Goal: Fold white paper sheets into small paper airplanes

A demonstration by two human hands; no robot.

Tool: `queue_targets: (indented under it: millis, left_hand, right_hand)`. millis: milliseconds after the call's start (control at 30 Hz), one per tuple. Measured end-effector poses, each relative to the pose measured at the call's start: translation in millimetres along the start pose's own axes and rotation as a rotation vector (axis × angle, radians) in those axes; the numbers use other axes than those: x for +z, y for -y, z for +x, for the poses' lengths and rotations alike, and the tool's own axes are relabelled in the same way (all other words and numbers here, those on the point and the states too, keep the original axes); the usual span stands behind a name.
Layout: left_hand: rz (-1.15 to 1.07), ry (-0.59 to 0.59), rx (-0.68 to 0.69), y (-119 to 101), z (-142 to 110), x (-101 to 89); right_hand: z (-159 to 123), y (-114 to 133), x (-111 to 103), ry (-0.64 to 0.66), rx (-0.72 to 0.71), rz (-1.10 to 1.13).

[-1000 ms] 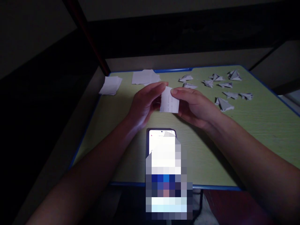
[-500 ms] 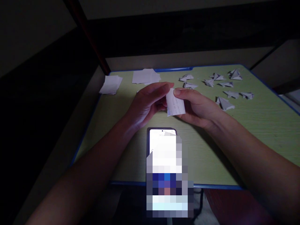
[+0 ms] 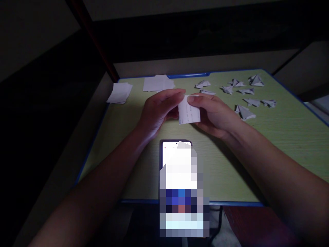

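Observation:
Above the table, a small folded piece of paper (image 3: 189, 112) with rows of faint print is held up between both hands. My left hand (image 3: 160, 106) is closed at its upper left edge, thumb along the top and fingers partly hidden behind. With the thumb on its upper right front and the other fingers behind it, my right hand (image 3: 217, 115) grips the same paper. Just below the hands is a phone (image 3: 171, 156) with a lit screen, much of it blurred out by large pixels.
Several folded paper shapes (image 3: 245, 112) lie on the right of the green table (image 3: 231, 171). Two piles of flat paper, a left one (image 3: 119, 92) and a farther one (image 3: 156, 84), lie at the back left. Blue trim (image 3: 190, 74) runs along the table edge.
The paper has turned slightly to sit more upright, and both hands appear a little farther left in view. The whole scene has shifted slightly left as well.

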State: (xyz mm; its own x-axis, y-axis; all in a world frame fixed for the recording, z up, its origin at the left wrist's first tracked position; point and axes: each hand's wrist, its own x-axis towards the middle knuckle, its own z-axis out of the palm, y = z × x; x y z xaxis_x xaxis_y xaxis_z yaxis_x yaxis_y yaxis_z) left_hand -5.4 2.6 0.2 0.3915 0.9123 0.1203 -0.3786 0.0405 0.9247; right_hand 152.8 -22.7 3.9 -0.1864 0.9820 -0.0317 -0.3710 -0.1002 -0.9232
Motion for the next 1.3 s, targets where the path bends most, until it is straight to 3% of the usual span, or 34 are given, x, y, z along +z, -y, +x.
queue_targets:
  millis: [233,433,933,1133,1300]
  left_hand:
    - [0.386,-0.121,0.156,7,3,-2.2]
    - [0.491,-0.19,0.165,8,4,-2.6]
    - [0.459,-0.178,0.155,5,4,-2.9]
    - [0.437,-0.18,0.113,8,6,-5.2]
    - [0.332,-0.209,0.098,12,9,-9.3]
  right_hand:
    - [3,-5,-1,-0.165,-0.116,-0.237]
    - [4,-10,-1,-0.216,-0.178,-0.227]
    - [5,-13,0,-0.209,-0.172,-0.09]
    - [8,-17,-9,-0.302,-0.339,-0.376]
    - [6,-11,-9,-0.313,-0.369,-0.587]
